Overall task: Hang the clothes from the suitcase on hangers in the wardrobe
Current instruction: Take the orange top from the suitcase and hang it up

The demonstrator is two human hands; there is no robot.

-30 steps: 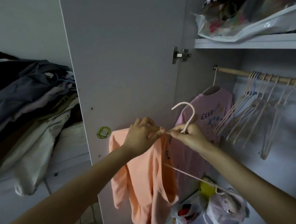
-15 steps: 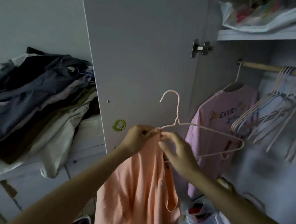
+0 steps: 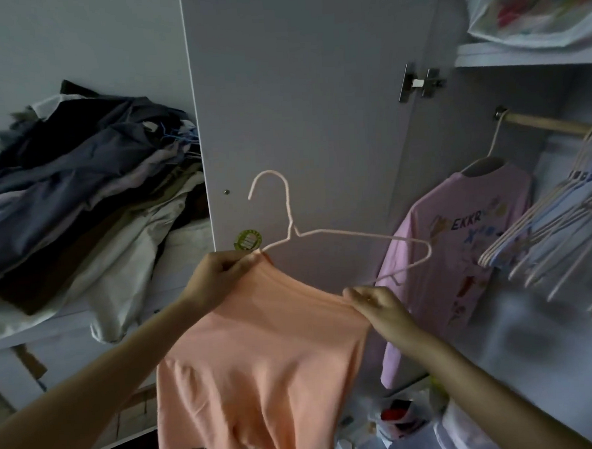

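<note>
An orange shirt hangs spread between my two hands in front of the open wardrobe door. My left hand grips its top left edge together with the left end of a thin pale pink hanger. My right hand pinches the shirt's top right edge just below the hanger's bottom bar. The hanger stands above the shirt, hook up, its right half bare. A pink printed shirt hangs on the wooden rail inside the wardrobe.
Several bare pale hangers crowd the rail at the right. A heap of dark and grey clothes lies on a white unit at the left. A plastic bag sits on the wardrobe shelf. Bags and small items lie on the wardrobe floor.
My hands have drawn apart, the right one moving right and down, so the shirt's top edge is now stretched wide. The hanger has turned upright and lies above the shirt.
</note>
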